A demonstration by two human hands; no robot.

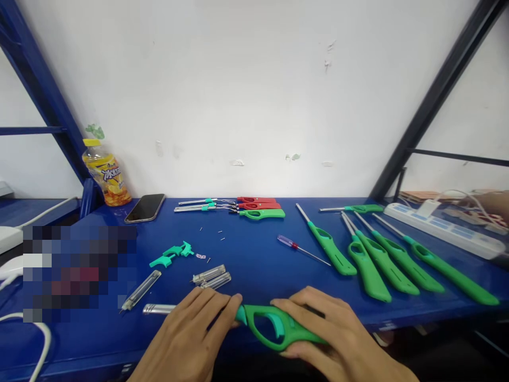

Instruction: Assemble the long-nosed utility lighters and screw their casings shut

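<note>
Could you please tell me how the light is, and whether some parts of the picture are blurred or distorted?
Head view: soft, fairly even light on the white wall; the green plastic lighter in the left hand and right hand looks clear; coarse pixelation hides part of the blue tabletop at left; wide-angle distortion seems to stretch the sides.

The left hand (191, 331) hides the middle of the held green lighter's metal tube (157, 309), and the right hand (332, 329) covers much of the green lighter's handle (292, 331), while the bottom edge cuts off both forearms. A pixelated patch (79, 276) masks whatever lies at left, where a white cable (46, 339) runs out of view. At the right edge, another person's hand (498, 204) is cut off and blurred.
</note>
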